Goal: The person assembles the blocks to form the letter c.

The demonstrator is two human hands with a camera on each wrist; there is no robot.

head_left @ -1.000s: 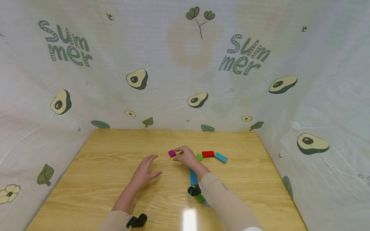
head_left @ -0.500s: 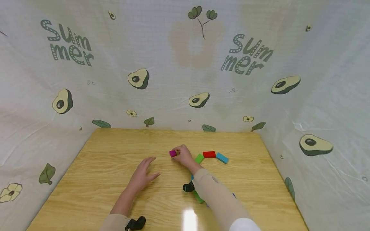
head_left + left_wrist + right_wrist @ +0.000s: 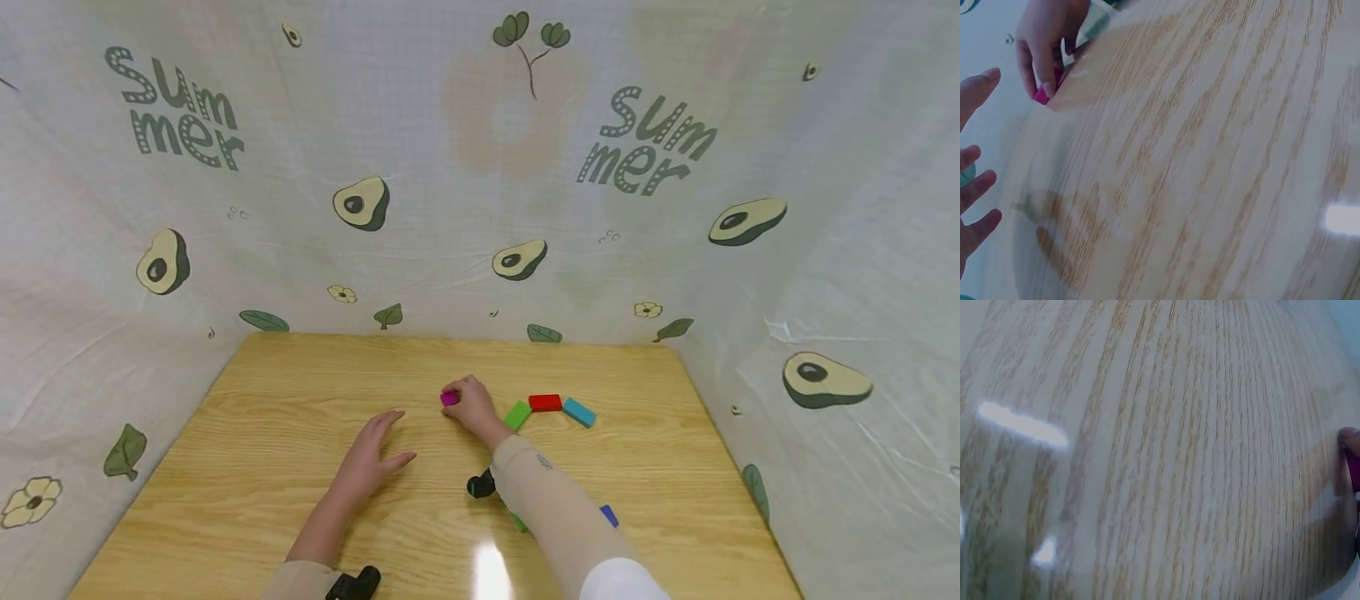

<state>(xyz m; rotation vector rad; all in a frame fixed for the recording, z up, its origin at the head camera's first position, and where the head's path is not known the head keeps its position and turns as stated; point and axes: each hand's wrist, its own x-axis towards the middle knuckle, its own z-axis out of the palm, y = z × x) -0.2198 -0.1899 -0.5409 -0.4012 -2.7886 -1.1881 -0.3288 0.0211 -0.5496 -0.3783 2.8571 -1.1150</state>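
Observation:
A small magenta block (image 3: 448, 399) stands toward the back middle of the wooden table. My right hand (image 3: 474, 408) pinches it between thumb and fingers, which cover part of it. The same block (image 3: 1041, 95) shows under the right hand's fingertips in the left wrist view, and just a sliver of the block (image 3: 1354, 469) reaches the right wrist view's edge. To the left, my left hand (image 3: 367, 454) hovers with fingers spread and touches nothing. Right of the right hand lie a green block (image 3: 517, 414), a red block (image 3: 545, 403) and a light blue block (image 3: 579, 412) in a curved row.
Under the right forearm a second green block (image 3: 519, 523) is mostly hidden. A dark blue block (image 3: 609, 516) peeks out on the forearm's other side. A printed cloth (image 3: 435, 283) encloses the table (image 3: 300, 392) at the back and sides.
My right hand's fingers have come together on the magenta block. The right forearm has swung slightly left, covering the blue block and revealing the dark blue one. The left hand has barely moved.

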